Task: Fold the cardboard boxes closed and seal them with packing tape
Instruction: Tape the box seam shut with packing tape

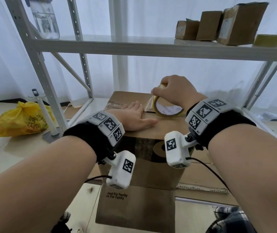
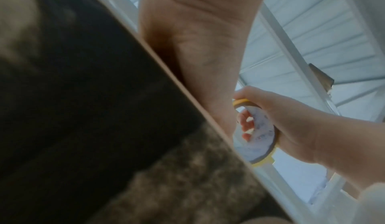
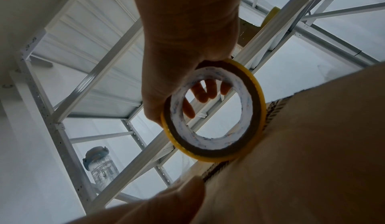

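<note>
Shelf rack (image 1: 90, 47), white metal, stands behind the work area; small sealed boxes (image 1: 210, 26) sit on its upper level, a yellow bag (image 1: 21, 118) lies on the floor to the left.

Box (image 1: 144, 148): large, brown, on the floor in front of the person, under both forearms. Top flaps are folded down and meet along a centre seam.

Left hand (image 1: 134, 117): flat, fingers straight, palm pressing the top of the box beside the seam. Holds nothing.

Right hand (image 1: 173, 91): fingers curled through the core of the tape roll (image 1: 168, 106), gripping it from above. The roll stands on edge, touching the box top near the right end of the seam.

Tape strip (image 1: 148, 102): a short clear length runs from the roll down to the cardboard, just beside the left fingertips.

Step in hand, as judged: sealing, with tape being laid along the seam; folding looks done on this box.

Next move likely calls for drawing the roll on past the box edge, keeping the strip taut and centred, left palm smoothing it down behind. Risk: the strip wrinkling or drifting off the seam.
</note>
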A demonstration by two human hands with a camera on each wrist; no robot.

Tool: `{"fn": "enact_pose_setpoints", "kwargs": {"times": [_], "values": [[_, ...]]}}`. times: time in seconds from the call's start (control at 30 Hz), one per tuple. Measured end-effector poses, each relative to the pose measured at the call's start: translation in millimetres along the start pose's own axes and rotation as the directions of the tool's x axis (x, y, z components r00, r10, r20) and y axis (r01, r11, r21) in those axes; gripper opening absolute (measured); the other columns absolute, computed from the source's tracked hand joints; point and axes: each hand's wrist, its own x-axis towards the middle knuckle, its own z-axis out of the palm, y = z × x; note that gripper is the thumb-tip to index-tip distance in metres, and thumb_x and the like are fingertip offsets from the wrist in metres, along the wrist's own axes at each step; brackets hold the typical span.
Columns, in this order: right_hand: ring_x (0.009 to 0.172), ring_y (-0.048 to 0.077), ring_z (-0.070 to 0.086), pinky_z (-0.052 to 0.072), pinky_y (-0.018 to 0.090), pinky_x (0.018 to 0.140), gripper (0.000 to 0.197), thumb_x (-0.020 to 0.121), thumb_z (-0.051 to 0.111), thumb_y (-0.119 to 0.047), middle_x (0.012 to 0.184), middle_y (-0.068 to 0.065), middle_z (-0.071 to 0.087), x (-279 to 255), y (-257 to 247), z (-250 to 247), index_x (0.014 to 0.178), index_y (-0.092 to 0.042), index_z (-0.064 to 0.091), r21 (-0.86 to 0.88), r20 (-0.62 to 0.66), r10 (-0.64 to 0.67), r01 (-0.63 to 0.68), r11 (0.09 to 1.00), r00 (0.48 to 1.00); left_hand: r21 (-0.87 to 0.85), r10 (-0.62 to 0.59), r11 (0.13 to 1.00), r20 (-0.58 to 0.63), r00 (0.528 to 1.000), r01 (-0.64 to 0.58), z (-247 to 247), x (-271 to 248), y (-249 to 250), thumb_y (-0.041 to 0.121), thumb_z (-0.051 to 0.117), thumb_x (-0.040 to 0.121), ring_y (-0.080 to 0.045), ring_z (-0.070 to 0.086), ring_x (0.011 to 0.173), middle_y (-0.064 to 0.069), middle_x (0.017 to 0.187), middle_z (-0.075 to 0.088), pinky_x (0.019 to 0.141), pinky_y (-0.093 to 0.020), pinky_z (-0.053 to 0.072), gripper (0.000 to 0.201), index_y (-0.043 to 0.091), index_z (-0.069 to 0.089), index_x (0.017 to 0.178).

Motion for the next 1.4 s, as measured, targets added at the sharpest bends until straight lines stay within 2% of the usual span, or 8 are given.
{"fn": "enact_pose_setpoints", "kwargs": {"times": [0.1,0.37,0.5,0.67,0.8,1.03,1.2,1.4], "values": [[0.076,0.018,0.047,0.028,0.027,0.054,0.033,0.083,0.056,-0.048,0.066,-0.009,0.042,0,-5,0,0.064,-0.027,0.039,-0.049,0.009,-0.016,0.016,0.999,1.0,-0.022,0.039,0.999,0.008,0.999,-0.039,-1,0,-7,0.067,0.019,0.091,-0.013,-0.013,0.145,-0.003,0.159,-0.014,0.118,-0.034,-0.008,0.085,0.014,-0.008,0.152],[0.073,0.017,0.052,0.037,0.03,0.062,0.029,0.082,0.057,-0.043,0.07,-0.003,0.055,2,-7,-3,0.066,-0.02,0.051,0.04,0.056,0.02,-0.022,0.999,0.998,-0.076,-0.121,0.99,-0.037,0.992,0.118,-1,-18,-38,0.066,0.017,0.092,-0.017,-0.011,0.146,-0.007,0.159,-0.012,0.116,-0.034,-0.005,0.083,0.012,-0.005,0.151],[0.078,0.019,0.055,0.039,0.031,0.064,0.033,0.082,0.059,-0.044,0.078,0.002,0.06,0,1,-6,0.081,-0.011,0.06,0.079,0.039,0.021,-0.024,0.997,0.999,-0.092,-0.042,0.995,-0.026,0.999,0.039,0,-11,-3,0.064,0.018,0.094,-0.019,-0.012,0.146,-0.009,0.159,-0.012,0.116,-0.034,-0.004,0.082,0.009,-0.004,0.151],[0.079,0.018,0.053,0.035,0.028,0.064,0.029,0.084,0.058,-0.046,0.073,-0.004,0.054,-2,-9,-6,0.071,-0.02,0.054,0.012,0.005,-0.023,0.023,1.0,1.0,-0.097,-0.007,0.995,-0.034,0.999,0.003,2,-8,-1,0.056,0.021,0.098,-0.017,-0.009,0.146,-0.008,0.159,-0.01,0.117,-0.033,-0.003,0.074,0.013,-0.003,0.152],[0.084,0.018,0.057,0.042,0.029,0.068,0.029,0.079,0.062,-0.041,0.086,-0.001,0.062,-2,-13,-15,0.091,-0.016,0.067,-0.064,0.0,-0.017,0.017,0.998,1.0,-0.099,-0.009,0.995,-0.04,0.999,0.005,1,-10,-3,0.055,0.022,0.098,-0.016,-0.008,0.146,-0.007,0.159,-0.009,0.118,-0.033,-0.002,0.073,0.011,-0.004,0.152],[0.086,0.02,0.057,0.044,0.032,0.068,0.038,0.079,0.065,-0.047,0.092,0.001,0.063,-2,-1,-24,0.096,-0.013,0.064,-0.243,0.046,0.04,-0.028,0.97,0.998,-0.076,0.003,0.997,-0.047,0.999,-0.007,3,-7,-1,0.057,0.022,0.097,-0.017,-0.007,0.147,-0.007,0.159,-0.009,0.118,-0.033,-0.003,0.075,0.013,-0.004,0.152],[0.063,0.014,0.041,0.031,0.03,0.056,0.046,0.081,0.062,-0.058,0.066,-0.005,0.041,-5,21,-22,0.064,-0.021,0.041,0.075,-0.007,0.101,-0.1,0.992,0.995,-0.029,-0.009,1.0,-0.032,0.999,0.008,4,-3,-11,0.067,0.02,0.092,-0.021,-0.01,0.146,-0.005,0.159,-0.012,0.118,-0.04,-0.005,0.078,0.024,-0.004,0.152],[0.061,0.011,0.041,0.03,0.028,0.056,0.04,0.08,0.063,-0.052,0.064,-0.005,0.041,-10,26,-15,0.061,-0.025,0.041,0.22,-0.045,0.112,-0.1,0.97,0.993,-0.083,-0.095,0.993,-0.083,0.992,0.089,5,-10,-38,0.068,0.012,0.09,-0.021,-0.009,0.146,-0.009,0.159,-0.009,0.118,-0.039,-0.005,0.077,0.024,-0.001,0.152]]}}
